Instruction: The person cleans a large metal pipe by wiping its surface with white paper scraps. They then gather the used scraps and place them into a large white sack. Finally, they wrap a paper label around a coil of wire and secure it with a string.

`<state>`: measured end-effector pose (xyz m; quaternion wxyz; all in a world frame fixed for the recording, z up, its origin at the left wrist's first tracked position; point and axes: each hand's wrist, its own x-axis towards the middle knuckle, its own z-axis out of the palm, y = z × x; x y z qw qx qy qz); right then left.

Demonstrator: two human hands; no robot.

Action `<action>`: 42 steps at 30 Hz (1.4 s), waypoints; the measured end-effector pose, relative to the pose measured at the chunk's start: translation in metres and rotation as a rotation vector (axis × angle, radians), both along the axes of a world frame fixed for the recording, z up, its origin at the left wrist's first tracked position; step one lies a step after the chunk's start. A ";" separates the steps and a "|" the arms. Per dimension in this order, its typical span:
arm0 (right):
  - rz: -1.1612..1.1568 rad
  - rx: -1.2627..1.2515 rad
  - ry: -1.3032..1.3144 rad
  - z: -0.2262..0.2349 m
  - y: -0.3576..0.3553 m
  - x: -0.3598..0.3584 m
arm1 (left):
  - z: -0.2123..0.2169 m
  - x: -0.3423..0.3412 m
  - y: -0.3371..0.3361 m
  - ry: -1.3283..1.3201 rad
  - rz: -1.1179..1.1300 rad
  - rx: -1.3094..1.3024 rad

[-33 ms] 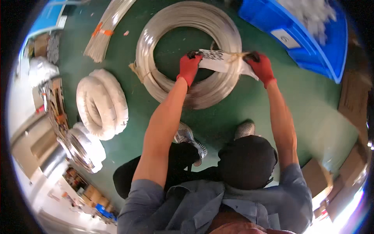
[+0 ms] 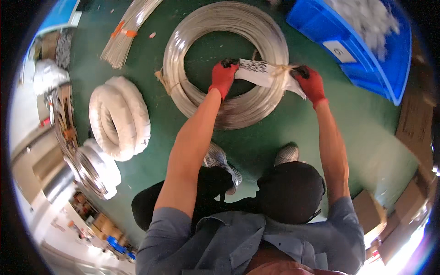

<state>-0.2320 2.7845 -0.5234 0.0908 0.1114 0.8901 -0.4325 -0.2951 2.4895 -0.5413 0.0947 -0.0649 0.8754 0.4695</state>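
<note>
A large coil of silvery wire (image 2: 183, 27) lies flat on the green floor in front of me. A white paper tag (image 2: 259, 75) with dark markings lies across its right side. My left hand (image 2: 223, 80), in a red glove with dark fingertips, is closed on the tag's left end, over the coil's opening. A tan tie (image 2: 280, 71) wraps the coil and crosses the tag. My right hand (image 2: 312, 85), gloved alike, pinches at the tie just outside the coil; its fingertips are partly hidden. Another tan tie (image 2: 164, 82) binds the coil's left side.
A blue bin (image 2: 362, 68) with white translucent material stands at the far right. Left of the coil lie two white-wrapped rings (image 2: 119, 119) and a bundle of straight rods (image 2: 123, 36) with an orange band. More wire coils (image 2: 94, 172) are at the left, cardboard boxes (image 2: 366, 211) at the lower right.
The whole view has shifted slightly. Both hands keep their places at the tag and the tie, with the right fingers turned a little.
</note>
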 end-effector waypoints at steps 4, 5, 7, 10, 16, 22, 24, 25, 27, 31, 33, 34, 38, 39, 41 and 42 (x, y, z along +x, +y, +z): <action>-0.082 0.468 0.137 0.013 0.046 0.043 | -0.010 -0.036 -0.062 0.134 0.182 -0.192; -0.054 0.636 0.101 0.031 0.056 0.061 | -0.004 -0.040 -0.071 0.063 0.186 -0.176; 0.054 0.708 -0.115 0.080 0.061 0.095 | 0.027 -0.042 -0.093 -0.077 0.189 -0.155; 0.172 0.543 -0.370 0.124 0.064 0.156 | 0.070 -0.010 -0.119 -0.010 0.094 -0.230; 0.215 0.102 -0.804 0.221 0.028 0.249 | 0.188 0.144 -0.169 -0.446 0.159 -0.122; -0.117 -0.362 -0.902 0.358 -0.022 0.242 | 0.305 0.369 -0.245 -0.859 0.479 -0.145; 0.002 -0.363 -0.962 0.390 -0.035 0.221 | 0.345 0.462 -0.261 -0.874 0.741 -0.082; 0.018 -0.400 -0.973 0.401 -0.040 0.211 | 0.372 0.492 -0.265 -0.892 0.860 -0.063; 0.060 -0.431 -0.963 0.410 -0.039 0.195 | 0.420 0.522 -0.254 -0.834 1.055 0.087; 0.138 -0.435 -0.973 0.435 -0.036 0.153 | 0.480 0.564 -0.192 -0.613 1.406 0.492; 0.186 -0.387 -0.966 0.451 -0.055 0.126 | 0.478 0.605 -0.159 -0.648 1.385 0.492; 0.196 -0.322 -0.911 0.463 -0.062 0.118 | 0.489 0.605 -0.148 -0.618 1.389 0.612; 0.284 -0.223 -0.885 0.493 -0.101 0.091 | 0.516 0.644 -0.126 -0.457 1.138 0.449; 0.350 -0.187 -0.808 0.494 -0.115 0.086 | 0.517 0.650 -0.125 -0.411 1.134 0.425; 0.430 -0.122 -0.659 0.471 -0.129 0.079 | 0.511 0.668 -0.136 -0.378 1.328 0.660; 0.340 -0.321 -0.739 0.460 -0.144 0.076 | 0.497 0.687 -0.145 -0.365 1.435 0.808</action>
